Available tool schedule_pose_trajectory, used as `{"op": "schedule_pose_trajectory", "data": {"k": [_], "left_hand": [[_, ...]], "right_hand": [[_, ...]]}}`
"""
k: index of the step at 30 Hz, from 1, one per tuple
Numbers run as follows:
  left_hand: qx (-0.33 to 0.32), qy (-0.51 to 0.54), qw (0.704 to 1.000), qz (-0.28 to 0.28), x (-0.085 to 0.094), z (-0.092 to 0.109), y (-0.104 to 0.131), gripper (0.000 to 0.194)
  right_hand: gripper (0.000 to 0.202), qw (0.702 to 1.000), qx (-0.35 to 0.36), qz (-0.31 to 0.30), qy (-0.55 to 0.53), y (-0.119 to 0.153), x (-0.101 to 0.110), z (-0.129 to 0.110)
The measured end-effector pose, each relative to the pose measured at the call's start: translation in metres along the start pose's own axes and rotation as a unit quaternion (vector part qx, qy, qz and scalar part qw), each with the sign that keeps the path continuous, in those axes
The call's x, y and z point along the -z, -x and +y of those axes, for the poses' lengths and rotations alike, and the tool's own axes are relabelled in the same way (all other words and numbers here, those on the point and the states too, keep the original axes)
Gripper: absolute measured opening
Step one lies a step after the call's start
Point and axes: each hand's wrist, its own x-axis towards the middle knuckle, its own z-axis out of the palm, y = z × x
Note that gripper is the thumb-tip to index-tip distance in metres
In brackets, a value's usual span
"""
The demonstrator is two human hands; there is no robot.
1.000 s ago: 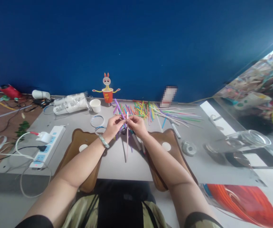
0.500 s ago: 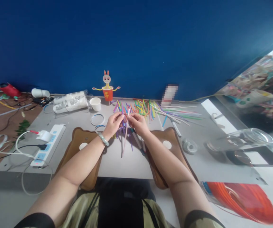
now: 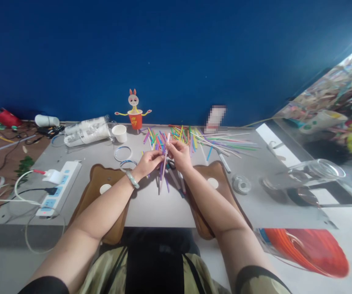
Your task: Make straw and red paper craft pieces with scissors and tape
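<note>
Well in front of a rabbit-faced red cup, two brown mats lie under the forearms, one leftward of the cup and one rightward. A red-orange packet sits far to the cup's right, about level with the near edge of the grey table. A white power strip lies to the cup's left, nearer than it, with plugs in its sockets; a tape roll is to the cup's right, also nearer.

Both hands work in front of the cup and a little to its right. The right hand pinches a pale pink strip between its fingertips — the strip slants, upper end tipped rightward. The left hand has its fingertips drawn narrowly together just beside that strip; I cannot tell whether they grip anything.

Farther back, a heap of coloured strips spreads rightward from the cup. A white cup stands near its left side, with wrapped cups beyond that — and behind everything rises a blue wall.
</note>
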Motion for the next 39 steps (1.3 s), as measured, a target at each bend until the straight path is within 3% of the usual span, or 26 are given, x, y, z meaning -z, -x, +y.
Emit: {"op": "schedule_pose_trajectory", "data": {"k": [14,19,23,39], "left_hand": [[0.04,-0.016,0.998,-0.05,0.006,0.001,0.001,0.027],[0.018,-0.036,0.998,-0.058,0.005,0.0,0.001,0.038],[-0.009,-0.013,0.999,-0.039,0.002,-0.003,-0.001,0.039],[0.012,0.036,0.999,-0.019,0.009,-0.005,-0.002,0.036]], "right_hand": [[0.039,0.999,-0.024,-0.024,-0.035,0.001,-0.002,0.002],[0.038,0.998,-0.029,-0.017,-0.045,0.002,-0.004,0.001],[0.038,0.998,-0.051,-0.003,-0.042,0.003,-0.006,0.002],[0.041,0.999,-0.046,0.005,-0.023,0.002,-0.013,0.005]]}}
